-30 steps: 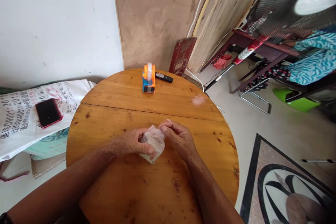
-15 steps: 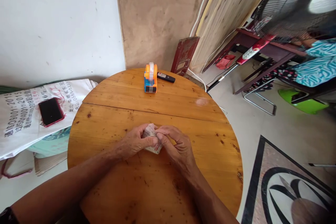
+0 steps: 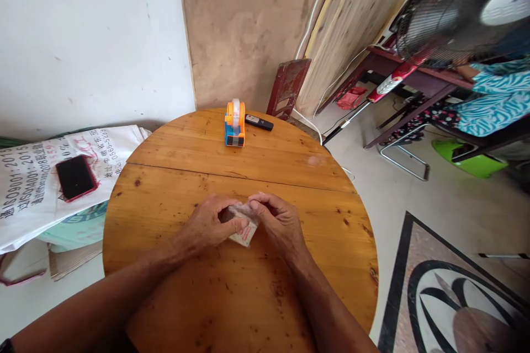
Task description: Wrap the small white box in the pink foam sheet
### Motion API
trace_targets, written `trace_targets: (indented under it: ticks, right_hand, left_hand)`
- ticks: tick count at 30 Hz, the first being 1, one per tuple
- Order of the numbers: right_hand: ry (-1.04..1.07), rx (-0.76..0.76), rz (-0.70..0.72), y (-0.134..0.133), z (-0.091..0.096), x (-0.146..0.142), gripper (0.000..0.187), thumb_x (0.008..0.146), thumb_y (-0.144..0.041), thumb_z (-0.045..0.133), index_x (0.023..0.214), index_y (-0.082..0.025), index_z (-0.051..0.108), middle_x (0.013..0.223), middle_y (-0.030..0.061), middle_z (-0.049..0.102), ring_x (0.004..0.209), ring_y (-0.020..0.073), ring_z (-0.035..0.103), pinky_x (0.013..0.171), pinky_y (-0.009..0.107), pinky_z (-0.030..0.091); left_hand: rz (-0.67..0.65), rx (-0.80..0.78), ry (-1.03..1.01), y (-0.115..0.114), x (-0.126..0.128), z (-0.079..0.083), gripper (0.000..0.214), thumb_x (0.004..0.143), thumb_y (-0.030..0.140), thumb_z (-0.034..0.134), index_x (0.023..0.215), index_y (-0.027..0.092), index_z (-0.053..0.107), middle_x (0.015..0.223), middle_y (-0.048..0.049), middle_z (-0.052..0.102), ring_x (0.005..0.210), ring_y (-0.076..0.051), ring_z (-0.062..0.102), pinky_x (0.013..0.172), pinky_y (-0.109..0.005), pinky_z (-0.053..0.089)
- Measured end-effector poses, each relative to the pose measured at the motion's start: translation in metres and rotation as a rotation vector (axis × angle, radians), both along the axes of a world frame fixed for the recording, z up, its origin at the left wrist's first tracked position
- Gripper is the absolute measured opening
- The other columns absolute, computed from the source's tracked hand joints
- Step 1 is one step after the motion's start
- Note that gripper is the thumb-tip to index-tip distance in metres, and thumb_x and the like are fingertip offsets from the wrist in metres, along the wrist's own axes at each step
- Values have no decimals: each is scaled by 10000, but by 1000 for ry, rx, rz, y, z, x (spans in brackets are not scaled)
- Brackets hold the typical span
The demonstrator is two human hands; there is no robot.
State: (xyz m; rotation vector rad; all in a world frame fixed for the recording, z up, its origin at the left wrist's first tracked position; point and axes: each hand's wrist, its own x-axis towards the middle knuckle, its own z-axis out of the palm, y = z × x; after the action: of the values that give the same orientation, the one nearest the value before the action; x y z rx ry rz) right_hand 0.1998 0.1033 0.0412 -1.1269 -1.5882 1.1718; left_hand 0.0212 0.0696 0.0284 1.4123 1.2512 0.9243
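Between my hands, over the near middle of the round wooden table [image 3: 178, 187], is a small whitish packet [image 3: 242, 237] with red print and a crinkled, see-through upper part. My left hand [image 3: 213, 220] grips it from the left, thumb lying across its face and fingers behind. On the other side, my right hand [image 3: 281, 223] pinches the packet's upper right edge between thumb and forefinger. What lies inside the packet cannot be made out. Farther back stand an orange and blue tape dispenser [image 3: 234, 124] and, beside it, a black remote control [image 3: 259, 122].
A phone [image 3: 77, 177] in a red case lies on a white printed sack [image 3: 28, 176] at left. Behind the table is a dark red chair [image 3: 287, 85]. To the right are a standing fan [image 3: 443, 16], a seated person [image 3: 492, 105] and a green basin [image 3: 467, 157].
My right fingers have shifted along the packet's top edge, and more of its red-printed face shows. The whole view has slid a little.
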Motion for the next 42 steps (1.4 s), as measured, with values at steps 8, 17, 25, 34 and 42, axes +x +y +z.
trace_targets:
  ticks: [8,17,25,34,42]
  right_hand:
    - [-119,99,96,-1,3,-2,135,854,-274,599,838,-230,725,841,28,737,796,182,676,750,296,532]
    - [-337,382,88,-5,4,-6,199,897,-233,543,940,-263,736,916,39,764,827,198,708,773,321,550]
    - [-400,426,128,-8,7,-6,229,913,-210,521,948,-258,742,926,52,760,852,200,705,767,325,546]
    - [-530,614,146,-10,7,-4,214,928,-213,523,958,-240,733,930,68,752,852,203,690,760,337,507]
    - [-725,831,306,-16,22,5,193,878,-149,557,999,-203,698,1124,102,708,1050,255,634,931,454,458]
  left_hand:
    - [11,16,127,3,-5,9,256,789,361,646,954,179,719,849,-38,653,739,-163,550,649,-260,410]
    - [21,-233,-289,4,-6,1,383,712,382,691,1021,158,655,875,-48,691,763,-182,622,668,-284,479]
    - [34,-262,-235,7,-8,11,313,701,363,672,918,137,663,756,-12,650,623,-123,551,557,-235,428]
    - [52,-275,-210,8,-7,14,267,716,365,648,849,134,643,679,17,605,519,-77,470,476,-199,360]
    - [60,-264,-148,9,-9,17,249,732,337,600,865,132,646,615,39,562,488,-79,458,482,-210,375]
